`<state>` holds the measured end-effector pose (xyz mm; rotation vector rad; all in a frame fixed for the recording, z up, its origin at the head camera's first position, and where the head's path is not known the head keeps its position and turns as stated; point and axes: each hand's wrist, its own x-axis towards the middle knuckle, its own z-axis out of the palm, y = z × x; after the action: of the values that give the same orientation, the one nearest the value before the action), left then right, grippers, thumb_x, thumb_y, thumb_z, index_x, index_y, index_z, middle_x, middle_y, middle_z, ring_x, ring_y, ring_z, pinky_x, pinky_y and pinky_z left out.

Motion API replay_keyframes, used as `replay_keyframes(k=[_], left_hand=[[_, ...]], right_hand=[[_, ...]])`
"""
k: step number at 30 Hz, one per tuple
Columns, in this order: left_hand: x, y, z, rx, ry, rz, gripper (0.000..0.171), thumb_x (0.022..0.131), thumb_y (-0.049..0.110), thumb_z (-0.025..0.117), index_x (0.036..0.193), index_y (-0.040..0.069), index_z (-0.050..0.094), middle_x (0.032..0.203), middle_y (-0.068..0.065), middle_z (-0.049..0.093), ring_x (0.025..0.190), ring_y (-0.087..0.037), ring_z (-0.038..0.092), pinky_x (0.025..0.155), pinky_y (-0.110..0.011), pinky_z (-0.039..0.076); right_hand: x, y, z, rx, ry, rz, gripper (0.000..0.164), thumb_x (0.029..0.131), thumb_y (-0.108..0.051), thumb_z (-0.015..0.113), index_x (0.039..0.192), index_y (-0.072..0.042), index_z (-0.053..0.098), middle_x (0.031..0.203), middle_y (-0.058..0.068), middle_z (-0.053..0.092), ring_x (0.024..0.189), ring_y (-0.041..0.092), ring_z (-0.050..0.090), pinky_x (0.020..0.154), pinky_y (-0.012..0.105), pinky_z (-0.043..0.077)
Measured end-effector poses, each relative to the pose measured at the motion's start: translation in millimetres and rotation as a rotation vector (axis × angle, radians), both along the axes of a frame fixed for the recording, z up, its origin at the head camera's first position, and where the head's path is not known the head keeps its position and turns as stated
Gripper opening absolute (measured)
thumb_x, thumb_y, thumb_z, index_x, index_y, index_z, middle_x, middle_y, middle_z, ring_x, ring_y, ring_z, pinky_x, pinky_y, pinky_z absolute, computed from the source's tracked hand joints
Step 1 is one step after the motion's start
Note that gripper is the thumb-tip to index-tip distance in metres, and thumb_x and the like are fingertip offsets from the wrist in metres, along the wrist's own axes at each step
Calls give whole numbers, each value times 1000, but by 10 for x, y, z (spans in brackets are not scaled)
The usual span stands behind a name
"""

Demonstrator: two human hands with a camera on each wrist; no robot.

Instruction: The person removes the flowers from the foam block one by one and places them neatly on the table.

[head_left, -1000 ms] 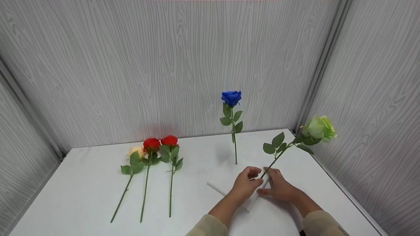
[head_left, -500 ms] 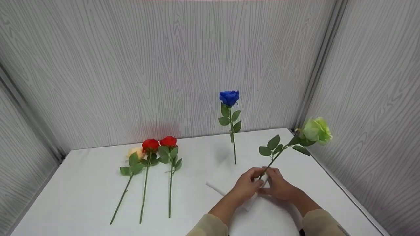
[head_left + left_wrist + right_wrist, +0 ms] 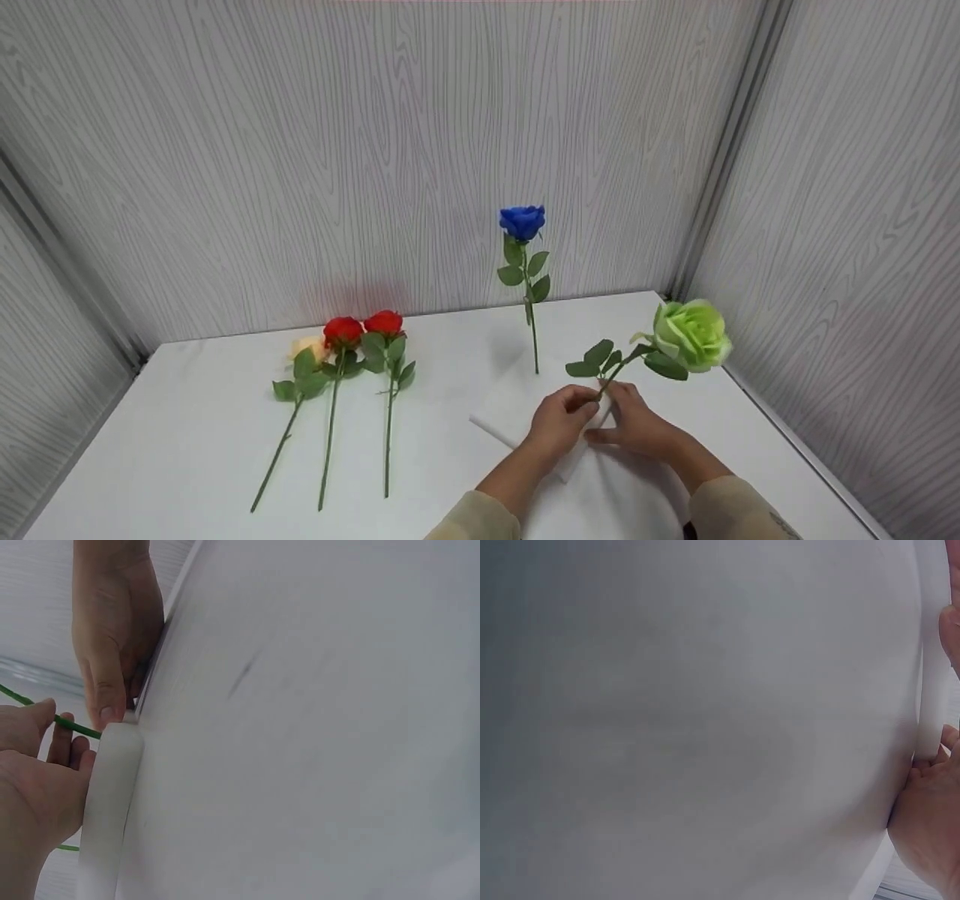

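Note:
My left hand point(image 3: 561, 421) pinches the stem of a pale green rose point(image 3: 691, 336). The bloom leans right and low, facing the head camera. Below the fingers, the stem point(image 3: 81, 729) meets the thick rim point(image 3: 118, 765) of a large white object point(image 3: 285, 735). My right hand point(image 3: 637, 421) grips that rim, thumb on the near side and fingers on the far side. Behind the hands a blue rose point(image 3: 522, 223) stands upright, its stem running down to the white surface. In the right wrist view the white body point(image 3: 705, 720) fills most of the picture.
On the left of the white table point(image 3: 180, 420) lie two red roses point(image 3: 343, 332) and a cream rose point(image 3: 307, 347), stems toward me. Wood-grain panels enclose the back point(image 3: 300, 150) and the sides.
The green rose has tilted down and to the left, its bloom turning toward the head camera. My left fingers have shifted slightly along with the stem; the right hand has stayed nearly still.

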<state>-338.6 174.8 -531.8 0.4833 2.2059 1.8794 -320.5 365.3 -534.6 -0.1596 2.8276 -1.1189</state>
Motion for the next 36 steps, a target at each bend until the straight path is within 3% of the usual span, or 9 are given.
replay_keyframes(k=[9,16,20,30,36], left_hand=[[5,-6,-24,23,-18,25,14,101,22,78,114,20,81,112,7,80,105,-4,68,97,-27,58],[9,-13,-64,48,-38,29,15,99,22,81,113,17,84,108,6,81,101,-2,67,91,-20,56],[6,-16,-56,80,-19,41,16,98,19,82,113,13,84,107,3,82,97,-1,67,87,-19,55],[22,-20,-79,107,3,74,17,97,16,82,112,8,85,105,-2,83,95,1,67,84,-16,55],[10,7,-108,141,16,92,15,96,14,82,110,7,84,107,-3,83,95,1,68,84,-15,56]], right_hand=[[13,-11,10,3,20,15,109,88,-40,92,167,0,29,163,31,32,158,50,30,130,69,27],[19,1,9,-7,63,48,107,88,-37,91,167,1,29,167,35,26,161,54,22,132,71,22],[22,-3,9,11,43,26,108,88,-39,91,167,1,29,161,32,32,156,51,32,129,68,28],[20,-1,0,33,45,32,106,89,-39,90,164,6,30,161,34,33,156,53,33,130,69,27],[16,5,2,28,27,23,110,89,-39,90,168,3,25,164,33,30,157,54,31,131,71,27]])
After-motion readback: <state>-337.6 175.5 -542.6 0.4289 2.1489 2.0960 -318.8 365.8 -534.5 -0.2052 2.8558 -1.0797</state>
